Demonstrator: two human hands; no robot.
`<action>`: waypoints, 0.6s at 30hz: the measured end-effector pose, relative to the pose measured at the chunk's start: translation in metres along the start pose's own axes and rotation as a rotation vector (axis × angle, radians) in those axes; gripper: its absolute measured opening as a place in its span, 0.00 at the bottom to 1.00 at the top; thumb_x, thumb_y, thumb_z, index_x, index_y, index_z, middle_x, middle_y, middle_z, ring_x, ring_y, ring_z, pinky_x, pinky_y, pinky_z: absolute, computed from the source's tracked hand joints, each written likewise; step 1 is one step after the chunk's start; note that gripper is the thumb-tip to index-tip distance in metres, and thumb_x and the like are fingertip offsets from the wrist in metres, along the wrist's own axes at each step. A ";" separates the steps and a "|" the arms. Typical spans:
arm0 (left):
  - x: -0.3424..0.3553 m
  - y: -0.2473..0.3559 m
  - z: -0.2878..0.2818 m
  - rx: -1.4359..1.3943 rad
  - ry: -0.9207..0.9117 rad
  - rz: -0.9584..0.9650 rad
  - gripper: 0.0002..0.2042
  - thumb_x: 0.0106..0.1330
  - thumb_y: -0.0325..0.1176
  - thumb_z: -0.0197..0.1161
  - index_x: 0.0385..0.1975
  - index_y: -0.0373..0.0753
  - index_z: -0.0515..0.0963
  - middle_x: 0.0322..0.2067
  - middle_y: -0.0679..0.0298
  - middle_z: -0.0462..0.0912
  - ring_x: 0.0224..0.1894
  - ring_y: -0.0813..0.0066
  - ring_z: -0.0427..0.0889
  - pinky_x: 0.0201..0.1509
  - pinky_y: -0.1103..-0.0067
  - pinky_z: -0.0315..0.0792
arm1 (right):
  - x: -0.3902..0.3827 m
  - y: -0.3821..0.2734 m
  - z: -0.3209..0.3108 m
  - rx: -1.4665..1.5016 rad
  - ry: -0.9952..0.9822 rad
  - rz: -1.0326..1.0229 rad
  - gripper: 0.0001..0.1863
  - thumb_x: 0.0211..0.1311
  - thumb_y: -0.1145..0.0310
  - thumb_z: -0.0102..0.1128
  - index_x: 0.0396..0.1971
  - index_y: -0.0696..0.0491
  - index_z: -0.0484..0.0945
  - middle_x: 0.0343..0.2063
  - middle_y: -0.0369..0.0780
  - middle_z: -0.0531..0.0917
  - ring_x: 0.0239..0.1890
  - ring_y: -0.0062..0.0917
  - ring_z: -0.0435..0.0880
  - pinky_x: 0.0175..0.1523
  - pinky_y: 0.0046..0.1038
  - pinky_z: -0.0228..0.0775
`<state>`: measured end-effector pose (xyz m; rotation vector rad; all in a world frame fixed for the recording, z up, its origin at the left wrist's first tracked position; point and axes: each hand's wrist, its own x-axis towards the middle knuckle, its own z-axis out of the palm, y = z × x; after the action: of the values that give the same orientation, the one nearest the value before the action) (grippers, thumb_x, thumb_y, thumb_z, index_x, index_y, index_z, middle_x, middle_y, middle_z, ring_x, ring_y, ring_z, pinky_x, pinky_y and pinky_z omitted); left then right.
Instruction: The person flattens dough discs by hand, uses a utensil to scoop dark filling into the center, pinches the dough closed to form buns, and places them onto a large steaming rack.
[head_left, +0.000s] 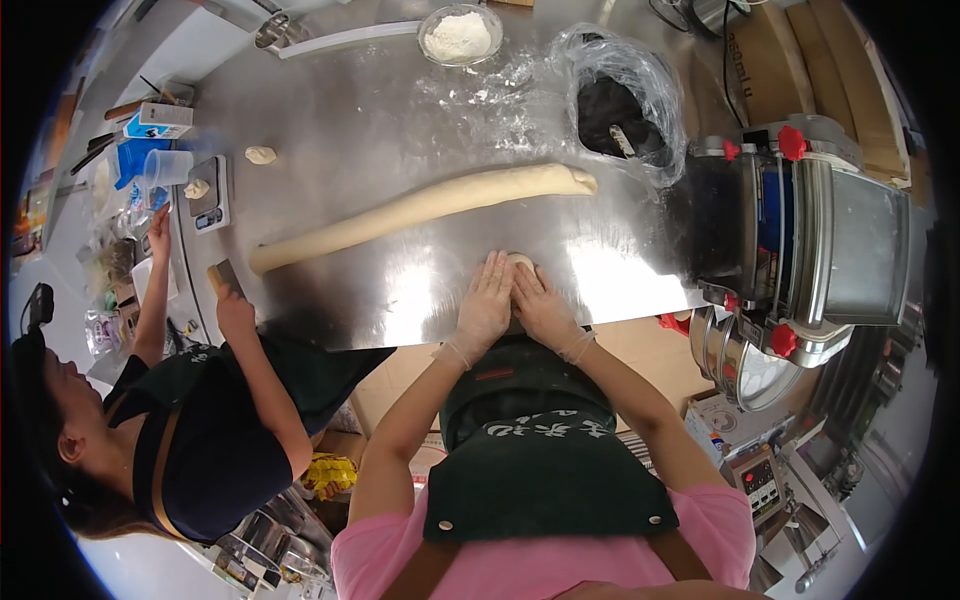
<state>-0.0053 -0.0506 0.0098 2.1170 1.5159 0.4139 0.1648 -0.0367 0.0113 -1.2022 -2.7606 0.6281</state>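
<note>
My left hand point(484, 306) and my right hand point(543, 307), both in thin clear gloves, are cupped together around a small ball of dough point(520, 262) on the steel table point(400, 120). Only the top of the ball shows between my fingers. Beyond my hands a long roll of dough point(420, 207) lies slantwise across the table, apart from me.
A person at the left holds a dough scraper point(224, 276) at the roll's near end and reaches toward a small scale point(211, 192) bearing a dough piece. Another dough piece point(260, 155), a bowl of flour point(460, 36), a bag-lined black container point(615, 112) and a steel machine point(800, 230) stand around.
</note>
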 end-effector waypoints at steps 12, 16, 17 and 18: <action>0.041 0.015 0.015 0.174 -0.171 0.120 0.45 0.59 0.57 0.59 0.67 0.27 0.56 0.72 0.45 0.49 0.75 0.50 0.45 0.76 0.59 0.42 | -0.007 0.020 -0.014 0.305 0.318 0.420 0.31 0.58 0.81 0.48 0.65 0.62 0.61 0.66 0.53 0.64 0.70 0.45 0.59 0.74 0.44 0.46; 0.076 0.024 0.017 0.260 -0.271 0.012 0.47 0.58 0.62 0.58 0.68 0.28 0.56 0.72 0.47 0.48 0.75 0.52 0.43 0.76 0.58 0.39 | -0.022 0.028 -0.018 0.293 0.457 0.509 0.30 0.61 0.78 0.49 0.66 0.61 0.61 0.67 0.52 0.63 0.71 0.45 0.58 0.74 0.44 0.47; 0.078 0.026 0.016 0.243 -0.277 0.040 0.47 0.58 0.62 0.57 0.69 0.30 0.56 0.72 0.48 0.49 0.75 0.52 0.43 0.76 0.57 0.40 | -0.027 0.029 -0.021 0.278 0.477 0.546 0.30 0.62 0.78 0.50 0.66 0.61 0.61 0.66 0.51 0.64 0.71 0.43 0.59 0.73 0.44 0.47; 0.081 0.028 0.014 0.226 -0.281 0.068 0.47 0.58 0.63 0.57 0.69 0.32 0.56 0.72 0.49 0.50 0.75 0.52 0.44 0.75 0.57 0.40 | -0.027 0.031 -0.023 0.276 0.477 0.552 0.30 0.62 0.78 0.50 0.66 0.61 0.61 0.66 0.51 0.64 0.71 0.43 0.59 0.73 0.44 0.47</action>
<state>0.0511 0.0150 0.0101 2.2893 1.3844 -0.0370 0.2101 -0.0297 0.0226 -1.7706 -1.8905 0.6235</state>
